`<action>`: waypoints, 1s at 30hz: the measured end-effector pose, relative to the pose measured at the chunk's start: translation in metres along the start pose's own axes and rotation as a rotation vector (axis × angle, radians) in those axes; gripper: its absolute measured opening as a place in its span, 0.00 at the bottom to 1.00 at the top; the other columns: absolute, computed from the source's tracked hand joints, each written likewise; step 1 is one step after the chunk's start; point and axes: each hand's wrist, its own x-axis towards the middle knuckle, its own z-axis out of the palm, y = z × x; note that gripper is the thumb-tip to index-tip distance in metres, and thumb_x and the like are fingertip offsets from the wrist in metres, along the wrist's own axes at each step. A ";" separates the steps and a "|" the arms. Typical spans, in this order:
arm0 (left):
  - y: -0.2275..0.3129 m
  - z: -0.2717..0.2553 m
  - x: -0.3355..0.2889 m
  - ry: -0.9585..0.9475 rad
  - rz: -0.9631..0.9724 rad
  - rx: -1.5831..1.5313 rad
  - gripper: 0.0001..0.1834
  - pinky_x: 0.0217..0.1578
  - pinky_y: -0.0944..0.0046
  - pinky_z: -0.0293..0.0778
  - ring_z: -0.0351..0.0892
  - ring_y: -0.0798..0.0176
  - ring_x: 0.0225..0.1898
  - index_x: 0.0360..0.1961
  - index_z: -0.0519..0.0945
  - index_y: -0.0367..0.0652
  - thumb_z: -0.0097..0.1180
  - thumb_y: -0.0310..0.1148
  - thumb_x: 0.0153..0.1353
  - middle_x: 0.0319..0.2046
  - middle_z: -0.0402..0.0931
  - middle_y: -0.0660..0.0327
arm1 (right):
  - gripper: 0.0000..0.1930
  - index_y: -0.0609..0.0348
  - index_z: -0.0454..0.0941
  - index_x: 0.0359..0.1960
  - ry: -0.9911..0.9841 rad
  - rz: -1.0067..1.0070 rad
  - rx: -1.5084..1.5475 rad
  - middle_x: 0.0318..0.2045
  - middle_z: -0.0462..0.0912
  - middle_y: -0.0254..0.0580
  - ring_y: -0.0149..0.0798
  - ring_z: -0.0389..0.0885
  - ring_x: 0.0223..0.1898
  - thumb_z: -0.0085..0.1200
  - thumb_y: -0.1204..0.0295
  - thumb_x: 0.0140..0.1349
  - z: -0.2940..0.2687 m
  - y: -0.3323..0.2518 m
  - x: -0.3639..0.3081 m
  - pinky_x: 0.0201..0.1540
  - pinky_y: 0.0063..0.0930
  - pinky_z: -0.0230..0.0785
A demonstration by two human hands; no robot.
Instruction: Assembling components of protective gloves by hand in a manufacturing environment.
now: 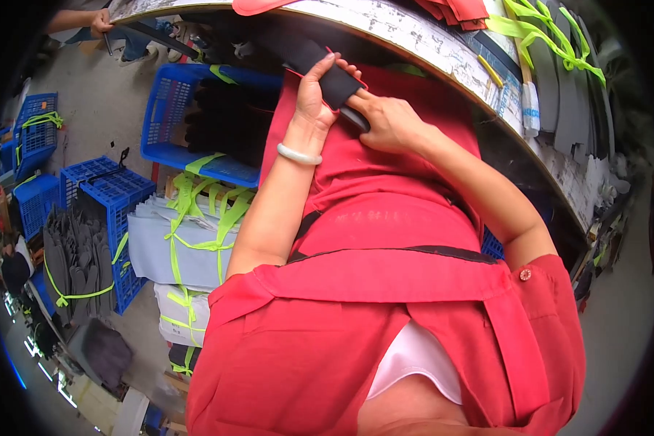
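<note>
Lying between the hands, the black cloth (338, 86) is gripped by the left hand (315, 93) and touched at one end by the right hand (392, 121), whose grip cannot be told; it seems light and soft, best held by both sides.

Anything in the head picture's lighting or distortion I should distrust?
Head view: the workbench edge bows and the corners go black; dark items in the blue crate merge, showing little detail; bright streaks glare at lower left; left hand and right hand look fairly clear.
</note>
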 end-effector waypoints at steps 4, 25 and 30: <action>0.004 0.001 0.007 0.048 0.009 -0.044 0.08 0.48 0.51 0.78 0.80 0.55 0.37 0.39 0.76 0.40 0.58 0.31 0.61 0.29 0.79 0.58 | 0.20 0.56 0.76 0.45 -0.084 0.078 -0.080 0.46 0.79 0.50 0.52 0.80 0.45 0.55 0.69 0.47 0.003 0.004 0.039 0.47 0.42 0.75; 0.008 -0.001 0.000 -0.009 -0.037 -0.022 0.11 0.58 0.49 0.70 0.77 0.50 0.47 0.41 0.74 0.35 0.55 0.32 0.63 0.38 0.78 0.53 | 0.14 0.53 0.75 0.46 0.145 -0.110 -0.171 0.43 0.81 0.43 0.49 0.83 0.32 0.48 0.77 0.57 0.008 0.009 0.015 0.31 0.40 0.76; 0.010 0.005 0.006 -0.019 -0.070 -0.030 0.07 0.53 0.50 0.74 0.79 0.53 0.39 0.35 0.76 0.36 0.57 0.30 0.60 0.33 0.79 0.53 | 0.09 0.59 0.77 0.37 0.060 -0.136 -0.258 0.38 0.82 0.49 0.50 0.84 0.33 0.48 0.78 0.56 0.009 0.016 0.054 0.30 0.40 0.77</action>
